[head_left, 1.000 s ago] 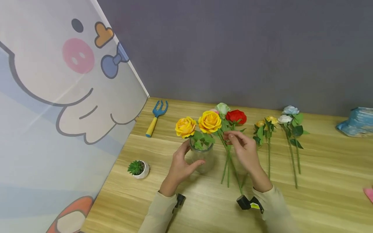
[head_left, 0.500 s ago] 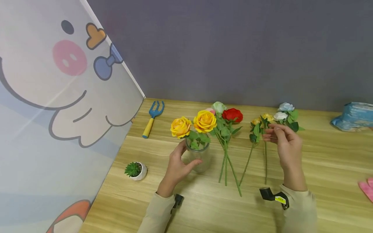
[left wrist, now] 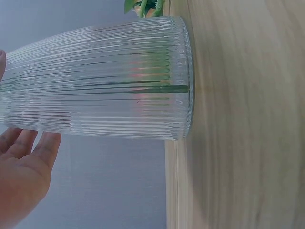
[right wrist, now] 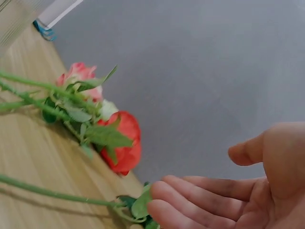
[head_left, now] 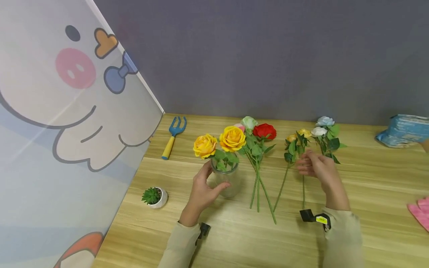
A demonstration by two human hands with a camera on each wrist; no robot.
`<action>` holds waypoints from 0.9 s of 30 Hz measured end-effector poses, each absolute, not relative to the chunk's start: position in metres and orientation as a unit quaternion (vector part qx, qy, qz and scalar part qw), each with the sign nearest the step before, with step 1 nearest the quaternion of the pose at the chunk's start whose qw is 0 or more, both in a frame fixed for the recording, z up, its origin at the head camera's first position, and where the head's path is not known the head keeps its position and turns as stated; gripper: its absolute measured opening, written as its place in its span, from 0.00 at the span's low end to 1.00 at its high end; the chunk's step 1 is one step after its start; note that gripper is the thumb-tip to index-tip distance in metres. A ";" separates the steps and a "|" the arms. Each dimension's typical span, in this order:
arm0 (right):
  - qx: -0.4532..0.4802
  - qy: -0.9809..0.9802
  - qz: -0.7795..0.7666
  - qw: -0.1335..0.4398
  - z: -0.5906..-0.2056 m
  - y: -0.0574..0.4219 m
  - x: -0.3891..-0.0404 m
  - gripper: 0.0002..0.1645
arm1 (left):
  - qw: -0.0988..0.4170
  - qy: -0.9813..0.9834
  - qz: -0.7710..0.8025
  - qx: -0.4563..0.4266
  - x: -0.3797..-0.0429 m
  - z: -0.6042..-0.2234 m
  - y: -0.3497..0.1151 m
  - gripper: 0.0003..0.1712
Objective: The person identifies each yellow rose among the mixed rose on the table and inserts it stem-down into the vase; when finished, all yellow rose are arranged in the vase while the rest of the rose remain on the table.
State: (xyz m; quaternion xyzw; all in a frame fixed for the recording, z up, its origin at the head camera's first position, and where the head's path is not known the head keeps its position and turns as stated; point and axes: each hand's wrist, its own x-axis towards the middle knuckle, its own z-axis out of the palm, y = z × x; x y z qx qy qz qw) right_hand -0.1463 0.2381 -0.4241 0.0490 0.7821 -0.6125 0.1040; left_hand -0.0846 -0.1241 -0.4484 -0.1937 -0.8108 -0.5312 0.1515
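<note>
My left hand (head_left: 202, 194) holds a clear ribbed glass vase (head_left: 232, 189) around its upper part, thumb in front. The vase (left wrist: 119, 81) stands upright on the table, a green stem showing inside it. Two large yellow roses (head_left: 232, 139) rise above its rim. To the right, my right hand (head_left: 322, 170) hovers over the stems of small yellow flowers (head_left: 304, 133). Its thumb and fingers (right wrist: 200, 200) are spread apart with nothing between them, fingertips right at the green leaves (right wrist: 141, 205). Between the hands lie a red rose (head_left: 264, 131), a pale green one (head_left: 249, 123) and a pink one, stems crossed.
White and pale blue flowers (head_left: 318, 131) lie just beyond my right hand. A blue-and-yellow hand fork (head_left: 172, 138) and a potted succulent (head_left: 155, 197) are at left. At far right are a blue bag (head_left: 403, 131) and pink cloth (head_left: 420, 213). A grey wall closes the back.
My right hand has moved right, away from the vase and roses, to the small yellow flowers. The left hand stays at the vase. The head view has shifted slightly.
</note>
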 end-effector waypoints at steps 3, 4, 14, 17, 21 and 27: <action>0.058 0.783 -0.603 0.142 -0.429 0.236 -0.150 0.40 | 0.155 -0.809 -0.532 -0.194 -0.084 -0.449 -0.125 0.46; 0.060 0.783 -0.600 0.153 -0.431 0.235 -0.150 0.39 | 0.156 -0.809 -0.532 -0.194 -0.084 -0.449 -0.125 0.46; 0.080 0.771 -0.595 0.213 -0.447 0.231 -0.154 0.37 | 0.154 -0.809 -0.531 -0.199 -0.085 -0.450 -0.126 0.46; 0.085 0.768 -0.596 0.219 -0.449 0.230 -0.155 0.36 | 0.152 -0.810 -0.531 -0.197 -0.085 -0.450 -0.125 0.46; 0.077 0.765 -0.598 0.227 -0.454 0.230 -0.156 0.37 | 0.150 -0.811 -0.532 -0.194 -0.085 -0.450 -0.125 0.46; 0.076 0.746 -0.619 0.234 -0.462 0.230 -0.159 0.35 | 0.154 -0.809 -0.532 -0.199 -0.086 -0.450 -0.125 0.46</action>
